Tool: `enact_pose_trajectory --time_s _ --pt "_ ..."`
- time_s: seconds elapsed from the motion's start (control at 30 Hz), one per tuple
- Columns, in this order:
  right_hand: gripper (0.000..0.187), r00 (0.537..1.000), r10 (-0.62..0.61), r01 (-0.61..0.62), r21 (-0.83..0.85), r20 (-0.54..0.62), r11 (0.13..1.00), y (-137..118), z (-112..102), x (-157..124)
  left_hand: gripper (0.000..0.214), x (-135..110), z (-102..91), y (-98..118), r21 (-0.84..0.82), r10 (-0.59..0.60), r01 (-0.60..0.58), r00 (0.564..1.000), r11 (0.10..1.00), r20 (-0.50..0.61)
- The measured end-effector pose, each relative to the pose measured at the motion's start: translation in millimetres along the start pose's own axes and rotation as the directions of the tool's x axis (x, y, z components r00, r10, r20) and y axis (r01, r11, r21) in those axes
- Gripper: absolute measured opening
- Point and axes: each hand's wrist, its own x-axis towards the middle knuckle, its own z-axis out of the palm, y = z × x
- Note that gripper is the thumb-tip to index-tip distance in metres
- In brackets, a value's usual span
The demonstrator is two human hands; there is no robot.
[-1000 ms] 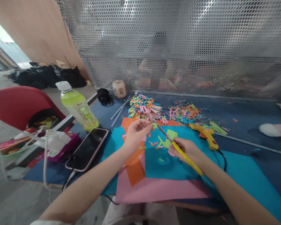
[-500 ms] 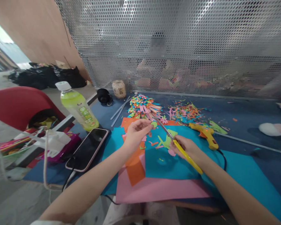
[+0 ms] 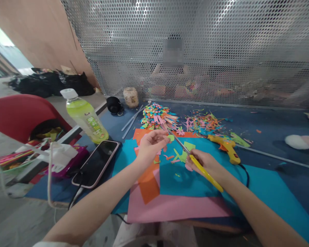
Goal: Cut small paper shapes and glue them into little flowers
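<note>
A dark blue worktable (image 3: 273,120) fills the view, and nearest its front edge lie layered paper sheets: a pink sheet (image 3: 175,207) lowest, an orange sheet (image 3: 148,185) and a teal sheet (image 3: 185,181) overlapping on top, seemingly spread flat so that they are within easy reach and catch falling offcuts. Just above them the left hand (image 3: 150,147) pinches a small green paper piece (image 3: 171,138) between thumb and fingertips, lifted off the sheets and turned toward the blades, probably so its edge can be seen. The right hand (image 3: 206,163) is closed around the yellow handles of the scissors (image 3: 198,166), whose blades point up and left and meet the green paper piece; whether the blades are parted is too fine to tell. To the left a phone (image 3: 96,163) rests face up on its cable, with a bottle (image 3: 86,118) of green drink upright just behind it, both set off the paper. To the right a yellow glue gun (image 3: 228,147) lies on its side near the right hand. Further back sit a fringed paper heap (image 3: 157,115) and loose scraps (image 3: 203,121), apparently pushed out of the way. A perforated metal screen (image 3: 221,51) closes the far side, with another person dimly behind it
</note>
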Motion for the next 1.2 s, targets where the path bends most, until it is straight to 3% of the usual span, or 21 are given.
enact_pose_trajectory --time_s 0.5,1.2 --pt "0.034 1.000 -0.007 0.007 0.004 -0.013 1.000 3 2 1 0.025 0 1.8 -1 -0.038 0.000 0.001 1.000 0.999 0.028" --pt "0.036 0.999 -0.011 0.008 -0.065 -0.037 0.998 3 2 0 0.024 0 3.5 4 -0.036 -0.020 0.018 0.998 0.999 -0.052"
